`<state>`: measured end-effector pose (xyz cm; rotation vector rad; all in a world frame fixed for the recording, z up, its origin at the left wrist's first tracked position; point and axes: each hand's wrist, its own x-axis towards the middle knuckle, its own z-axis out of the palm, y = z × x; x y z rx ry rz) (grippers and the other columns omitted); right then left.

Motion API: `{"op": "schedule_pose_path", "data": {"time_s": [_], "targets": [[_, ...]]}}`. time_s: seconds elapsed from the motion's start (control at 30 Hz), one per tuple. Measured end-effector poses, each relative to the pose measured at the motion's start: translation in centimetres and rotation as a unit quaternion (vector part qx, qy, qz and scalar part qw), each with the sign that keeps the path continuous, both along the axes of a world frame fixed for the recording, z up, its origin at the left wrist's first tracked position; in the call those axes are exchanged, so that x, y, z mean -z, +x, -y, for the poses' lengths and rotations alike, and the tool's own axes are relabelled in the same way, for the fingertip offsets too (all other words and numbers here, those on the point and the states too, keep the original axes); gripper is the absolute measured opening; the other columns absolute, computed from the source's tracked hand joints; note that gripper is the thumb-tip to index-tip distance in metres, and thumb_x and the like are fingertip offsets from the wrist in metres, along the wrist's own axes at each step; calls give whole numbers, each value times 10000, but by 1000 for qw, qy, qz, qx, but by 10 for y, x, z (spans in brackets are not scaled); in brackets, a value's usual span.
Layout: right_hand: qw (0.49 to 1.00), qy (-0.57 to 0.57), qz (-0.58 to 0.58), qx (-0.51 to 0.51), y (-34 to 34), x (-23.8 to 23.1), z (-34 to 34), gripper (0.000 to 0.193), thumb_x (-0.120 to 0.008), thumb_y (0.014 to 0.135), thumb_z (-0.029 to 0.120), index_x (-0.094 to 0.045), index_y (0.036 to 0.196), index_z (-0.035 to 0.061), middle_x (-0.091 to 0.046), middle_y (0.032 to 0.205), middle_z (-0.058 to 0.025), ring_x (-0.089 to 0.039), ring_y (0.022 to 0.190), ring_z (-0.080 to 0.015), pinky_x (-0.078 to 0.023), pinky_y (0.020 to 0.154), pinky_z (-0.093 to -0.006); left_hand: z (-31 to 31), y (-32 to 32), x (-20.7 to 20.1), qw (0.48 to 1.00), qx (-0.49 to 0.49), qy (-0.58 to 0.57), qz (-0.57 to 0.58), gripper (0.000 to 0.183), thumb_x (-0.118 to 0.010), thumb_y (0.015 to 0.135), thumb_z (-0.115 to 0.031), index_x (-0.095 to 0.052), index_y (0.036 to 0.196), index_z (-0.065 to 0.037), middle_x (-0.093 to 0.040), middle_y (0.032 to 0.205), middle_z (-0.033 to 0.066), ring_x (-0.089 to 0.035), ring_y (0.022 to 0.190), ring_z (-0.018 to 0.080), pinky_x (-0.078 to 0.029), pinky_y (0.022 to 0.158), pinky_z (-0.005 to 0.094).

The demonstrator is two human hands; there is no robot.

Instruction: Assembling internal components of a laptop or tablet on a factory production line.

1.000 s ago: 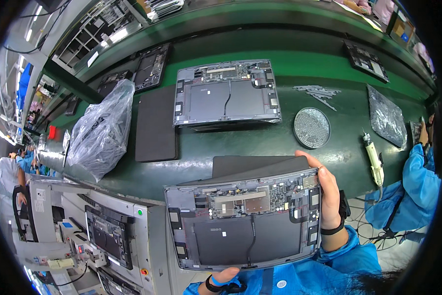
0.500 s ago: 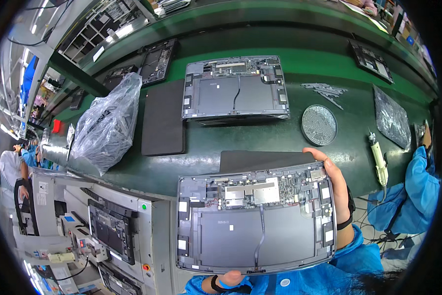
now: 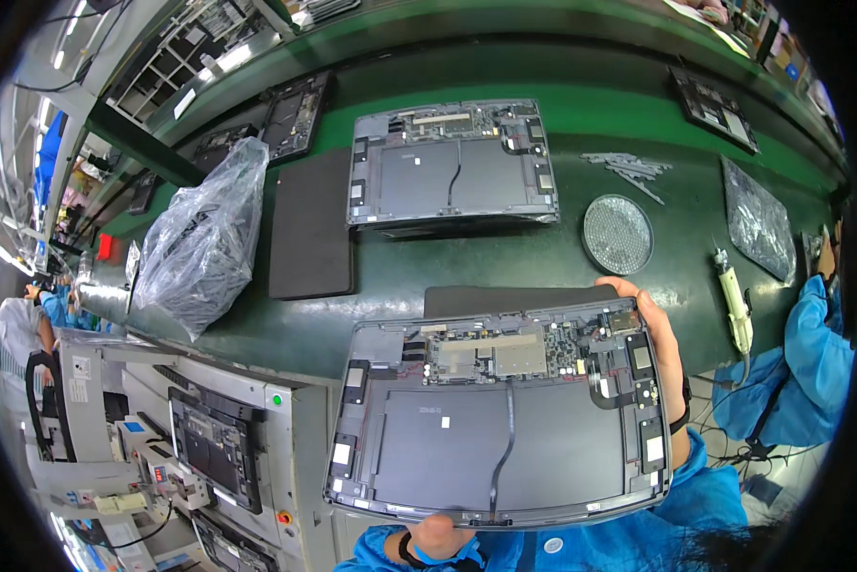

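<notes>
Between my hands is an opened laptop base (image 3: 562,448), its circuit board along the far edge and a dark flat cable running down the middle. My right hand (image 3: 659,329) grips its far right corner, fingers wrapped behind the edge. At the near edge, my left hand (image 3: 435,536) has its thumb over the rim; the other fingers are hidden beneath. A black foam pad (image 3: 505,297) shows just behind the held base. Farther off, a second opened laptop base (image 3: 419,176) lies raised on a stack on the green bench, beside another black pad (image 3: 311,234).
A clear plastic bag (image 3: 204,238) of parts sits at left. To the right are a round dish (image 3: 618,234) of small pieces, grey strips (image 3: 629,170), an electric screwdriver (image 3: 734,310) and a flat bag (image 3: 760,219). A machine (image 3: 285,448) stands lower left; a co-worker's blue sleeve (image 3: 800,372) is at right.
The laptop base in my hands has tilted, lying flatter and appearing wider, its near edge slightly higher in view. Both hands keep their hold. Surrounding items shift slightly with the view.
</notes>
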<state>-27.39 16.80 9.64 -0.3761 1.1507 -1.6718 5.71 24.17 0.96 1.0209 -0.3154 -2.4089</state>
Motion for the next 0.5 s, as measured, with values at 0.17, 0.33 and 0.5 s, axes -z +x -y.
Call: {"op": "schedule_pose_path", "data": {"time_s": [0.17, 0.33, 0.5], "targets": [[999, 16, 23, 42, -6, -9, -5, 465, -436, 1014, 390, -513, 1274, 12, -640, 1039, -60, -646, 891, -119, -553, 753, -272, 2, -6, -1, 999, 32, 4, 3, 688, -674, 869, -388, -455, 1415, -31, -551, 1362, 179, -555, 1213, 323, -438, 1031, 462], [998, -10, 50, -19, -1, 9, 12, 478, -431, 1017, 371, -501, 1302, -5, -632, 1105, -77, -631, 970, -137, -529, 843, -292, 3, -3, -6, 997, 17, -31, 62, 688, -670, 874, -398, -456, 1415, -32, -552, 1362, 181, -556, 1211, 324, -439, 1029, 461], [987, -15, -153, -46, 5, 8, 12, 905, -715, 717, 276, -345, 1472, -57, -491, 1387, -179, -502, 1258, -263, -355, 1094, -342, 90, -53, -72, 913, 181, -309, 194, 550, -762, 849, -295, -584, 1282, -6, -618, 1273, 178, -591, 1157, 310, -461, 988, 420]]}}
